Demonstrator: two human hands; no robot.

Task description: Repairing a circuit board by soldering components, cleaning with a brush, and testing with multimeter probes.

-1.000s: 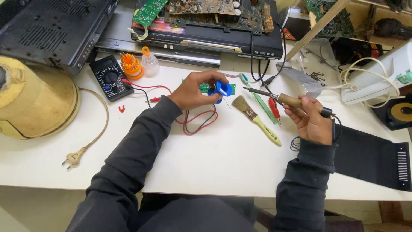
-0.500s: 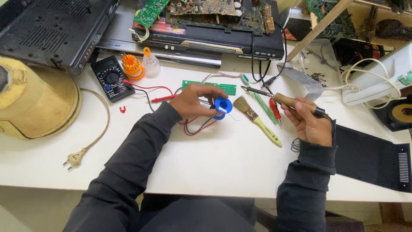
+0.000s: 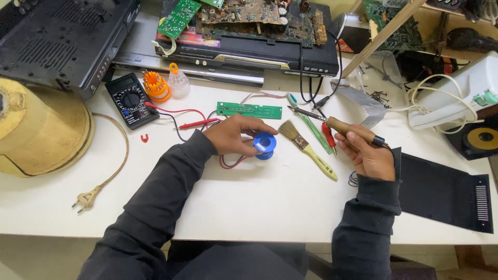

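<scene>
We see a blue spool point(image 3: 265, 144) on a white table point(image 3: 249, 207), and a long green circuit board point(image 3: 249, 110) dotted with pale marks. Our sleeves point(image 3: 171, 186) are dark grey. The soldering iron point(image 3: 348, 127) has a brown wooden handle and a dark tip. The brush point(image 3: 307, 149) has a pale yellow handle and tan bristles. The meter point(image 3: 131, 99) is black with red and black leads point(image 3: 179, 115). Beside it sits an orange tool holder point(image 3: 155, 85). The screwdriver point(image 3: 329, 137) is red, the bucket point(image 3: 44, 129) yellow, the panel point(image 3: 446, 192) black with a strip of pale slots
</scene>
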